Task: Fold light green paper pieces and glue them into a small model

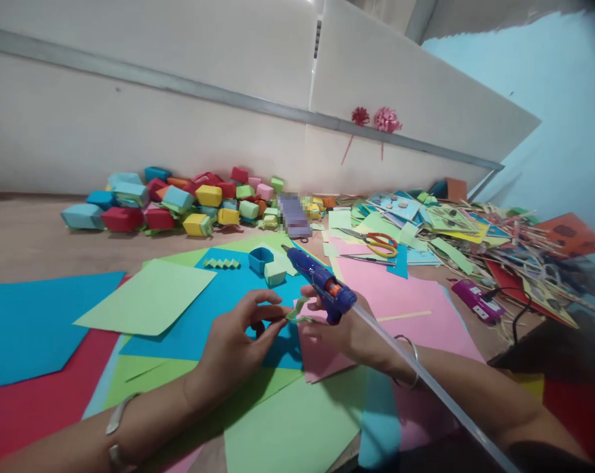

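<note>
My left hand (245, 328) pinches one end of a folded light-green paper strip (300, 307) between thumb and fingertips. A blue hot glue gun (321, 279) is in my right hand (346, 332), its nozzle pointing up and left and a long clear glue stick trailing from its back. The strip's other end reaches the right fingers, which are partly hidden behind the gun. Just beyond my hands stand a small blue paper box (260, 260) and a pale-green paper box (275, 273). A zigzag-folded green strip (221, 263) lies to their left on blue paper.
Colourful paper boxes (149, 203) are heaped along the wall at the back left. Scissors with orange handles (380, 244) lie on pink paper (400, 289). To the right are a purple power socket (477, 301) with a cable and a pile of paper cards and sticks (455, 220).
</note>
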Motion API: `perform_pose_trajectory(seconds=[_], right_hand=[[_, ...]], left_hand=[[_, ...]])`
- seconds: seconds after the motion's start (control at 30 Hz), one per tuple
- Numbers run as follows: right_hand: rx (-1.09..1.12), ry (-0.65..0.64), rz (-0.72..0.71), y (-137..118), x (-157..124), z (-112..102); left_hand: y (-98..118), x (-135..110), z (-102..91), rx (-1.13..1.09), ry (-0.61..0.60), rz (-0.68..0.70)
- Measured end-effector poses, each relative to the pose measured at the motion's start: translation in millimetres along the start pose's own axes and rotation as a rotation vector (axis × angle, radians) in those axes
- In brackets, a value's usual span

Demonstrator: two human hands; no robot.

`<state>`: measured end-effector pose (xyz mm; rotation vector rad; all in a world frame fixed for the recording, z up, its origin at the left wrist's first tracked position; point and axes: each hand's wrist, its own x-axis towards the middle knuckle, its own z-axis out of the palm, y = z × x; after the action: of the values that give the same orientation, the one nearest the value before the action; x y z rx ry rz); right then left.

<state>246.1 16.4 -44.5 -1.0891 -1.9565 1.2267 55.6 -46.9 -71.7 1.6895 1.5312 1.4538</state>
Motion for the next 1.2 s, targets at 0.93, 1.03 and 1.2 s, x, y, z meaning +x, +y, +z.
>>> perform_pose_trajectory(seconds=[0.93, 1.03, 1.2], right_hand=[[-0.068, -0.013, -0.092, -8.7, 1.2, 3.6], [-0.070, -0.024, -0.067, -9.5, -0.1, 3.5], [-0.037, -0.022, 0.008, -13.0, -0.7, 5.9]], left_hand=[[6.1, 4.8, -1.9, 0.014, -0.271, -0.004], [0.6, -0.2, 0.2, 0.036, -0.264, 0.070], [2.6, -0.2, 1.6, 0.041, -0.251, 0.072]])
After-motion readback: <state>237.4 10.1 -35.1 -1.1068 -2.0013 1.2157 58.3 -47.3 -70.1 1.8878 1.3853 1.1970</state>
